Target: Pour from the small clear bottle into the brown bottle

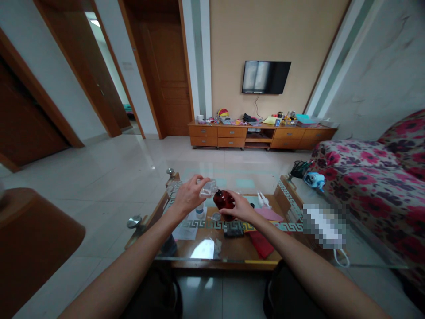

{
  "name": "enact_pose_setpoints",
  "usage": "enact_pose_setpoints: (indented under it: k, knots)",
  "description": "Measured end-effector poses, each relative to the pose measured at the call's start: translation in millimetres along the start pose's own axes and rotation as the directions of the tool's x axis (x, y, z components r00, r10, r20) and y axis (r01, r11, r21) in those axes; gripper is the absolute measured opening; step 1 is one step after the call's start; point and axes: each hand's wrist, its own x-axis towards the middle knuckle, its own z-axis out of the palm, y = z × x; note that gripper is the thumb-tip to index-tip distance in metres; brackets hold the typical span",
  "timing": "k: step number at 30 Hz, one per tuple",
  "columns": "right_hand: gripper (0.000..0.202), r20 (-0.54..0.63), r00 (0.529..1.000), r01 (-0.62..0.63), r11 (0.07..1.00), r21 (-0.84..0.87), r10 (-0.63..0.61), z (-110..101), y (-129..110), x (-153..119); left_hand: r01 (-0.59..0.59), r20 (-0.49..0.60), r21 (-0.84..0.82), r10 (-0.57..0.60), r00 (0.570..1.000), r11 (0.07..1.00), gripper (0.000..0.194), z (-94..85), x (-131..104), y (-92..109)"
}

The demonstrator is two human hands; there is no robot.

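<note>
The small clear bottle (208, 188) in my left hand (188, 195) is tipped on its side, its mouth meeting the neck of the round dark red bottle (223, 200) that my right hand (241, 207) steadies, both held just above the middle of the glass coffee table (232, 261). I judge the clear one light, smooth and rather slippery, best pinched around its body as I have it, fingers closed about it from the left. The red bottle looks heavier and rigid, possibly glass and so breakable; my right hand is curled around its near right side, fingers wrapped and gripping. Under the glass, on the lower shelf, lie white papers (186, 228), a dark red cloth (262, 243) and a small black device (234, 229). To the right stands a floral sofa (375, 177), and far across the tiled floor a wooden TV cabinet (262, 136) sits below a wall-mounted television (265, 77).
</note>
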Motion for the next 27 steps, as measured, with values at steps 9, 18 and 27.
enact_pose_setpoints:
  k: [9, 18, 27]
  knots:
    - [0.091, 0.016, 1.0, 0.013, 1.0, 0.015, -0.013, -3.4, -5.3, -1.1, -0.015, 0.001, 0.0, 0.015, 1.0, 1.0, 0.06, -0.6, -0.5, -1.0]
    - [0.091, 0.028, 1.0, 0.009, 0.998, 0.058, -0.011, -3.1, -4.6, -1.5, -0.009, -0.004, -0.004, 0.009, 1.0, 1.0, 0.061, 0.4, -0.7, -0.9]
    - [0.092, 0.032, 0.999, 0.02, 0.998, 0.06, -0.022, -1.9, 0.3, 0.3, -0.014, -0.007, -0.005, 0.014, 1.0, 1.0, 0.064, 1.2, -1.0, -0.4]
